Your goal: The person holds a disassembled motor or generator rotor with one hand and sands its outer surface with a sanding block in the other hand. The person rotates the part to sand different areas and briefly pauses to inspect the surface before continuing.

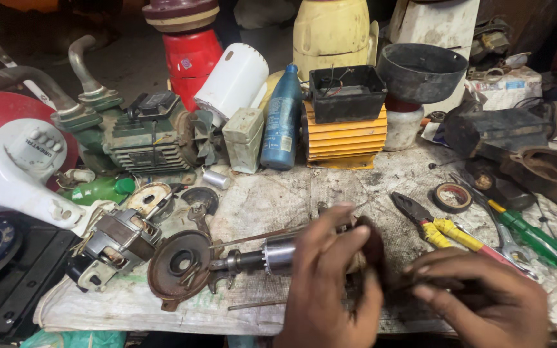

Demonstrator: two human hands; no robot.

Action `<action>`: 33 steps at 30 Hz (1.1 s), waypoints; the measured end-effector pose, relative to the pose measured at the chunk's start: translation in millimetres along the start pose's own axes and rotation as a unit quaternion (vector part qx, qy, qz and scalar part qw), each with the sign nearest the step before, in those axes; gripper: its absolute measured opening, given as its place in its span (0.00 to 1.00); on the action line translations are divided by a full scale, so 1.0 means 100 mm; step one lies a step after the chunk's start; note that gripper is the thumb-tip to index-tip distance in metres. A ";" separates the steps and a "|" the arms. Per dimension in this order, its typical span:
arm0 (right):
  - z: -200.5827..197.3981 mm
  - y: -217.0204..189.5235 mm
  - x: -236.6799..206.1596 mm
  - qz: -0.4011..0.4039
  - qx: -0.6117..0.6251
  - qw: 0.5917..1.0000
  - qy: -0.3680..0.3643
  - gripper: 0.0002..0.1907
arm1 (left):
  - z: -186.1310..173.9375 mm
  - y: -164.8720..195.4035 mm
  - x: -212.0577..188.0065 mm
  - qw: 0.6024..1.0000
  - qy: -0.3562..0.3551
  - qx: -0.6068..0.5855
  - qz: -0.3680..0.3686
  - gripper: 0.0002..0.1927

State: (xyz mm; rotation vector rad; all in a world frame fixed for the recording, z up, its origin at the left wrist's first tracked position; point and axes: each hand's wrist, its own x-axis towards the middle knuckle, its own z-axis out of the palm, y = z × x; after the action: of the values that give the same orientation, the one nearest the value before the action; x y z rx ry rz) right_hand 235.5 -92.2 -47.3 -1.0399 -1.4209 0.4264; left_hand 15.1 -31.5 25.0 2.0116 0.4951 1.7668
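Note:
My left hand [330, 283] grips a motor rotor [278, 254], a steel shaft with a metal collar, lying sideways on the bench. Its winding end is hidden under my fingers. My right hand [485, 299] rests just right of the rotor's dark end [372, 248], fingers curled and touching it; what it holds is unclear. A rusty round end cover [182, 264] lies at the shaft's left tip. Thin wires [259, 237] run from the cover toward my left hand.
Yellow-handled pliers [430, 225], a green-handled screwdriver [533, 235] and a tape roll [452, 196] lie to the right. A stator [114, 241] sits left. A green motor [149, 138], blue bottle [282, 119], yellow finned block [343, 138] and black funnel [420, 71] crowd the back.

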 end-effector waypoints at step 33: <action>0.10 -0.39 0.08 0.000 -0.192 0.979 0.070 0.13 | 0.19 -0.10 -0.28 0.977 0.007 -0.122 -0.176 0.08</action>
State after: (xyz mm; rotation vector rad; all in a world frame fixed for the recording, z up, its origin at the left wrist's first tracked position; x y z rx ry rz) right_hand 214.7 -103.2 -13.0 -1.3512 -1.4057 0.0730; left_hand 30.7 -39.5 -6.2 1.6284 0.5691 1.5428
